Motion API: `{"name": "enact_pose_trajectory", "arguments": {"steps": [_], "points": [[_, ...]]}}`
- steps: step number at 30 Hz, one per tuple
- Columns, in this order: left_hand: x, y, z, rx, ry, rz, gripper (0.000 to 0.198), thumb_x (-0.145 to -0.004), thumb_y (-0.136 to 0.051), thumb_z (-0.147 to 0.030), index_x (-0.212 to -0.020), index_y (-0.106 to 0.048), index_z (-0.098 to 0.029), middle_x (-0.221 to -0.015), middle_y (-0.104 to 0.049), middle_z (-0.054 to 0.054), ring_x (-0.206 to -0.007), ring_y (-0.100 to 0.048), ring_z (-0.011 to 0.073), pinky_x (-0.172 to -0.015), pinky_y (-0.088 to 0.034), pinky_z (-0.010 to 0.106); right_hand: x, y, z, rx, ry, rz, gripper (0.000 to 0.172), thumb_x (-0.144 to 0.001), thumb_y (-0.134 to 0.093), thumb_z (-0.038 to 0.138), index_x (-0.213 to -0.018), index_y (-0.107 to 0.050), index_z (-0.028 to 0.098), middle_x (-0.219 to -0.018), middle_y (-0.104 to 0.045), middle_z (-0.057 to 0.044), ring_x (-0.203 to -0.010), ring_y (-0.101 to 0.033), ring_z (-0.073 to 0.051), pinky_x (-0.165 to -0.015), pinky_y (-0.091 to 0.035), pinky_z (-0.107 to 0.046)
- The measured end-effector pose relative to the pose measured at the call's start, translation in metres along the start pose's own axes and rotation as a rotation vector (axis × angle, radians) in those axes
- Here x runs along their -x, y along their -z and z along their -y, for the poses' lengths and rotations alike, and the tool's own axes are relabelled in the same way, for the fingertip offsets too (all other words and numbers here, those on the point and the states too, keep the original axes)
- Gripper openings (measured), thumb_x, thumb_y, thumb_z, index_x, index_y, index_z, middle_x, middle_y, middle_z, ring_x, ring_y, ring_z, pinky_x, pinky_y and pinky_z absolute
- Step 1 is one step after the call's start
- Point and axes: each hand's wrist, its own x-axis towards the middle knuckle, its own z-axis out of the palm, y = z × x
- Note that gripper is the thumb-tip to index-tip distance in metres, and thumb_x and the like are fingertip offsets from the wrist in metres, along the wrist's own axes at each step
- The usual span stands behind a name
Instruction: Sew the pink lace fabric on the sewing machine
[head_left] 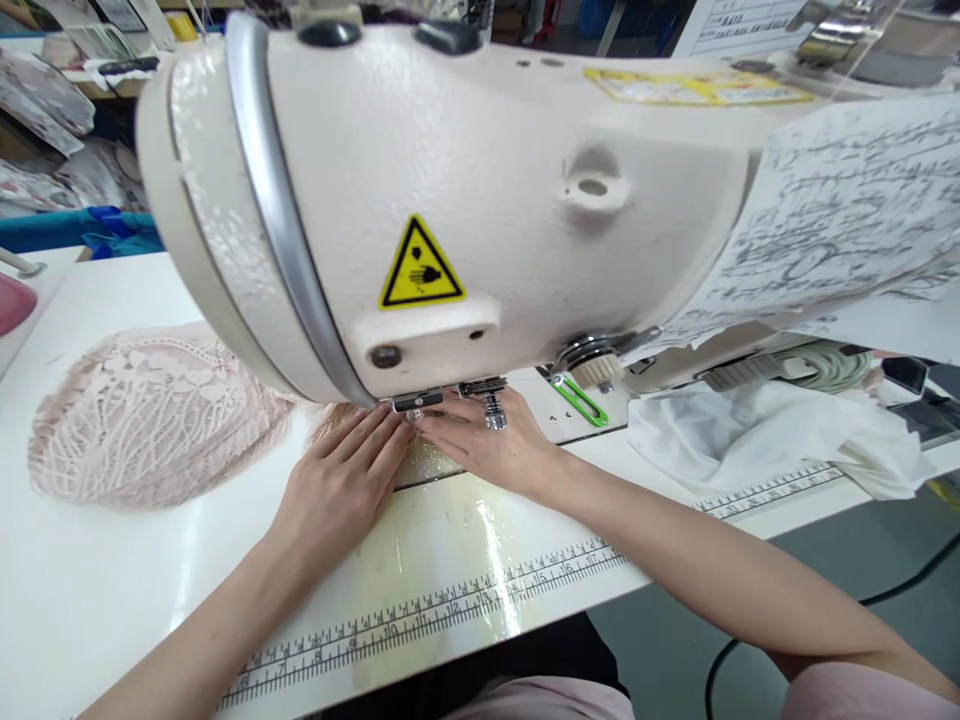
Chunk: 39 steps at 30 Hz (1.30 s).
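Observation:
A white sewing machine [480, 170] fills the upper view, its needle area hidden behind the head. My left hand [341, 480] lies flat at the machine's bed, fingers stretched forward onto a small strip of pinkish lace fabric [330, 420]. From the other side my right hand [499, 440] reaches in beside the presser area, fingers extended and partly covered by the machine's metal fittings. The fingertips of both hands nearly meet there. To the left, a rounded pink lace piece [157, 420] with white lace trim lies on the white table [90, 590].
A green-handled thread snipper [585, 402] lies by the machine's base. White cloth [765, 440] and a coiled pale green cord or tape [825, 367] sit at the right. A printed ruler [420, 615] runs along the table's front edge. Handwritten paper [847, 210] hangs on the machine.

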Motion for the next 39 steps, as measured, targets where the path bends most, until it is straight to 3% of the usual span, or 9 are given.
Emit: {"name": "enact_pose_trajectory", "arguments": {"steps": [5,13,22,30,39], "points": [[0.002,0.002,0.003,0.014,0.041,0.001,0.029,-0.093,-0.049,-0.017,-0.116,-0.062,-0.004,-0.120,-0.067,0.015,-0.108,-0.066,0.0267,-0.093,-0.055,0.040,0.008,0.005,0.010,0.015,0.067,-0.108,0.027,-0.099,-0.046,0.039,-0.108,-0.070,0.029,-0.117,-0.067,0.002,-0.094,-0.062,-0.016,-0.080,-0.040,-0.033],[-0.001,0.002,0.003,0.005,0.103,0.026,0.028,-0.094,-0.047,-0.019,-0.113,-0.063,-0.006,-0.117,-0.069,0.014,-0.105,-0.067,0.0264,-0.088,-0.058,0.039,0.005,0.002,0.009,0.021,0.053,-0.082,0.027,-0.097,-0.050,0.040,-0.112,-0.070,0.030,-0.116,-0.067,-0.003,-0.100,-0.059,-0.019,-0.090,-0.040,-0.035],[-0.001,0.001,0.002,0.023,0.133,0.042,0.030,-0.094,-0.045,-0.019,-0.115,-0.063,-0.008,-0.122,-0.066,0.015,-0.108,-0.066,0.0262,-0.089,-0.057,0.038,0.007,0.001,0.012,0.042,0.017,-0.085,0.029,-0.098,-0.045,0.040,-0.115,-0.066,0.028,-0.114,-0.068,-0.004,-0.111,-0.057,-0.021,-0.091,-0.041,-0.039],[0.000,0.000,0.000,-0.014,0.128,0.063,0.030,-0.093,-0.048,-0.018,-0.117,-0.063,-0.006,-0.125,-0.064,0.016,-0.107,-0.066,0.0282,-0.088,-0.056,0.040,0.007,0.003,0.014,0.102,-0.031,-0.023,0.033,-0.098,-0.045,0.043,-0.122,-0.063,0.029,-0.108,-0.070,-0.004,-0.103,-0.061,-0.023,-0.091,-0.042,-0.042],[0.000,0.000,-0.002,-0.077,0.089,0.054,0.033,-0.094,-0.047,-0.018,-0.120,-0.061,-0.003,-0.125,-0.063,0.019,-0.108,-0.066,0.0296,-0.086,-0.057,0.042,0.003,0.012,0.014,0.081,0.000,0.013,0.030,-0.100,-0.042,0.039,-0.119,-0.063,0.029,-0.119,-0.067,-0.001,-0.103,-0.061,-0.020,-0.096,-0.040,-0.040]]}}
